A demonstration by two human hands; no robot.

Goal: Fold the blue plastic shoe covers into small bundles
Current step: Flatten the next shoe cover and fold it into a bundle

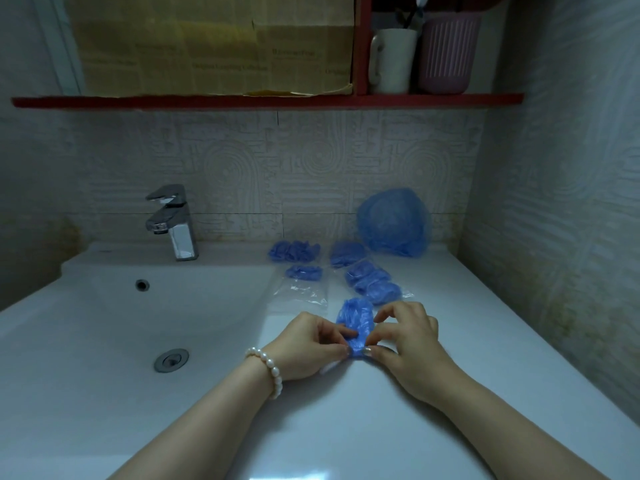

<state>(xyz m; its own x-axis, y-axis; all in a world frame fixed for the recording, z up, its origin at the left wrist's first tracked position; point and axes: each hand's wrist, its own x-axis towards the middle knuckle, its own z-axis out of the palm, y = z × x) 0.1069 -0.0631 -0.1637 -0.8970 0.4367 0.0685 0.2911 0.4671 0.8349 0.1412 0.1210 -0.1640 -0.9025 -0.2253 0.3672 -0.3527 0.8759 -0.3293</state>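
A blue plastic shoe cover (355,318) lies flattened on the white counter (346,410), its long side pointing away from me. My left hand (311,344), with a pearl bracelet on the wrist, pinches the cover's near end from the left. My right hand (401,337) pinches the same near end from the right, thumb and forefinger on the plastic. Several folded blue bundles (294,251) sit further back. More bundles (375,284) lie on a clear bag just beyond the cover.
A puffed-up blue cover (394,221) leans against the tiled wall at the back right. An empty clear plastic bag (299,294) lies beside the sink basin (138,323). A chrome tap (175,221) stands behind the basin. A red shelf (266,100) holds a mug and a pink cup.
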